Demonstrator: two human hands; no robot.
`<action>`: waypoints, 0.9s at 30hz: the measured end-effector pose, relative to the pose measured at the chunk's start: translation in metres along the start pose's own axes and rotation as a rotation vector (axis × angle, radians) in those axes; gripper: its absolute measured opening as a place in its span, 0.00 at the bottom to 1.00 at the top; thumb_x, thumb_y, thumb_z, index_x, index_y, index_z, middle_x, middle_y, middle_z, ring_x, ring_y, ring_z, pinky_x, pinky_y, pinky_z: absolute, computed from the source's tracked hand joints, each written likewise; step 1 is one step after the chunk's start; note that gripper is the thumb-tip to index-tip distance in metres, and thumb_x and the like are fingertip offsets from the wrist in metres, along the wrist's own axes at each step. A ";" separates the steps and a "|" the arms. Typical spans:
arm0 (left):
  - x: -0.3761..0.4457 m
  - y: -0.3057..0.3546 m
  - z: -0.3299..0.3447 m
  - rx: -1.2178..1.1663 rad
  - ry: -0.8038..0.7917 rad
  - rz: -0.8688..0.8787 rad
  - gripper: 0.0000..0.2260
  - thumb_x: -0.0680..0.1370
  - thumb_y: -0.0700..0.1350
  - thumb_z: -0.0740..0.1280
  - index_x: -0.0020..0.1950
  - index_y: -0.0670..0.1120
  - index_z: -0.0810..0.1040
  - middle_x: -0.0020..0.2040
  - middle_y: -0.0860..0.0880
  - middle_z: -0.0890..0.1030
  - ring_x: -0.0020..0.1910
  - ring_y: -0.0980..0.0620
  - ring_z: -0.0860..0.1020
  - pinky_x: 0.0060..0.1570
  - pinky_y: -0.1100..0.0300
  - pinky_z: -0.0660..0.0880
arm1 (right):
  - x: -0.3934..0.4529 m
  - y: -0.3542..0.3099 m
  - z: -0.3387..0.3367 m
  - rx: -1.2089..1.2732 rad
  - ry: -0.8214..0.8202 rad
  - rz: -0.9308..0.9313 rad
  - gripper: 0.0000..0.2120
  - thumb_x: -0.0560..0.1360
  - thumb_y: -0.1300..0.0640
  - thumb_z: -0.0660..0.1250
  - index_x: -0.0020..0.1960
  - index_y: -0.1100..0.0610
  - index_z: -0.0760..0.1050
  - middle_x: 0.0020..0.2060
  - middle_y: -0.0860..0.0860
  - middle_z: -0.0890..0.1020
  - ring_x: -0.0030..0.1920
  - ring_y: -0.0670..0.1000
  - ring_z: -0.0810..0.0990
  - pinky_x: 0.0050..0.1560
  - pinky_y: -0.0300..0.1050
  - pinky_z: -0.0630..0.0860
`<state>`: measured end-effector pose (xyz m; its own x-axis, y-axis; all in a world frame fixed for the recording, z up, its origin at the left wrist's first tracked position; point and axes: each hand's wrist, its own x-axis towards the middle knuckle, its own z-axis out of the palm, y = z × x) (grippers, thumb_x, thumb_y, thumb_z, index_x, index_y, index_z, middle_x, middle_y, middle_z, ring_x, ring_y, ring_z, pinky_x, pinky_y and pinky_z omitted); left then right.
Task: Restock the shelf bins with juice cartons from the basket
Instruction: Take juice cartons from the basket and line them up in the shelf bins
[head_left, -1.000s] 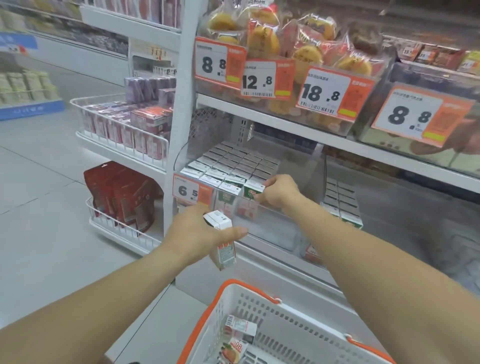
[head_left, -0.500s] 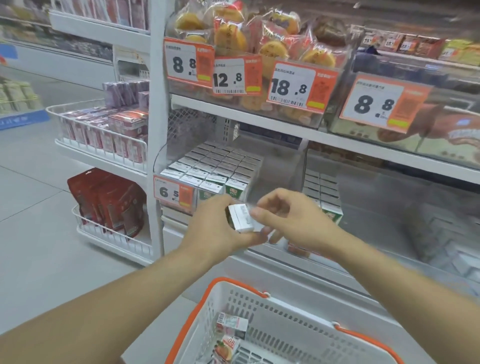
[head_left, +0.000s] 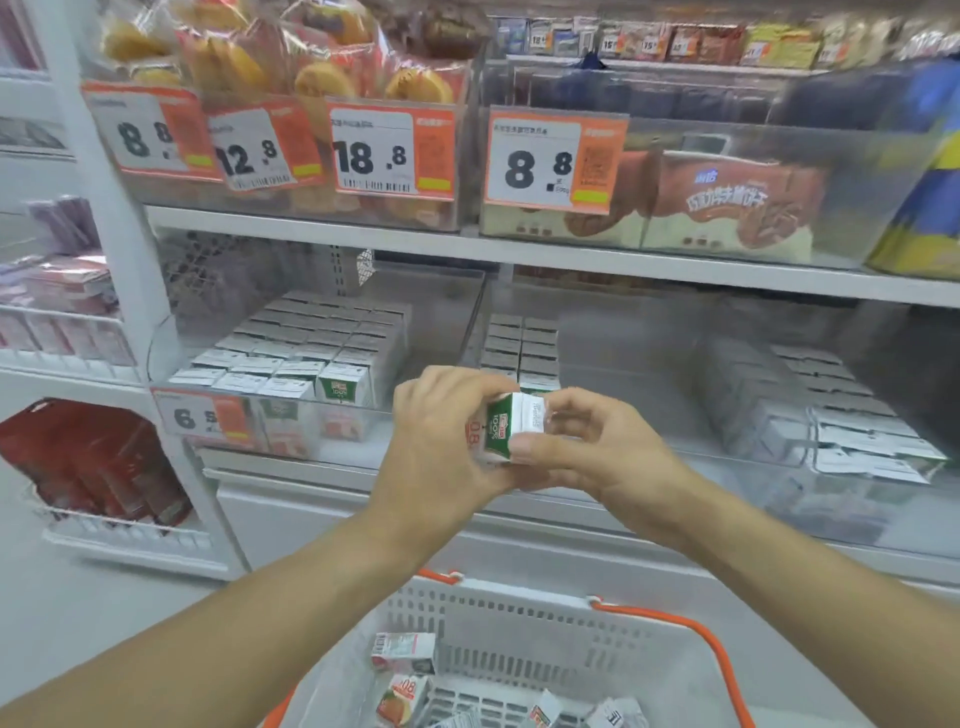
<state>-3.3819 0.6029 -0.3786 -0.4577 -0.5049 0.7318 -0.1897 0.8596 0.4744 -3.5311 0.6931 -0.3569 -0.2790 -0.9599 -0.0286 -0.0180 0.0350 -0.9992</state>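
Before the shelf, you are facing a nearly full left bin (head_left: 291, 358) of juice cartons at the far left. At centre, your left hand (head_left: 441, 441) is gripping a green-and-white juice carton (head_left: 506, 428) with fingers curled round it, while your right hand (head_left: 592, 447) is pinching its other end. Below, the basket (head_left: 519, 618) is holding more cartons. The handover is looking like the risk: with both hands releasing together, the carton could be dropping between shelf and basket.
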 end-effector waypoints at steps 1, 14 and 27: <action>0.000 0.003 0.005 -0.001 0.006 0.017 0.26 0.64 0.63 0.71 0.54 0.48 0.81 0.50 0.59 0.77 0.51 0.58 0.73 0.53 0.48 0.71 | -0.002 0.000 -0.003 -0.110 0.033 -0.023 0.26 0.60 0.55 0.85 0.53 0.63 0.79 0.50 0.61 0.84 0.52 0.57 0.84 0.50 0.50 0.83; 0.000 -0.010 0.005 0.011 -0.052 -0.078 0.27 0.64 0.62 0.72 0.60 0.52 0.78 0.53 0.59 0.78 0.54 0.58 0.74 0.56 0.46 0.72 | -0.006 0.000 -0.027 0.225 0.118 0.033 0.10 0.77 0.64 0.66 0.58 0.67 0.78 0.48 0.63 0.86 0.46 0.61 0.83 0.49 0.51 0.82; -0.005 -0.061 0.014 0.239 -0.187 -0.304 0.38 0.72 0.54 0.76 0.77 0.49 0.62 0.67 0.50 0.76 0.67 0.49 0.71 0.67 0.57 0.61 | 0.047 0.008 -0.055 -0.915 0.333 -0.267 0.12 0.73 0.54 0.76 0.56 0.49 0.83 0.46 0.43 0.85 0.39 0.41 0.83 0.48 0.42 0.81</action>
<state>-3.3803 0.5541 -0.4185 -0.4952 -0.7342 0.4645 -0.5262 0.6789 0.5121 -3.5971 0.6639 -0.3648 -0.4097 -0.8459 0.3415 -0.8096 0.1648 -0.5633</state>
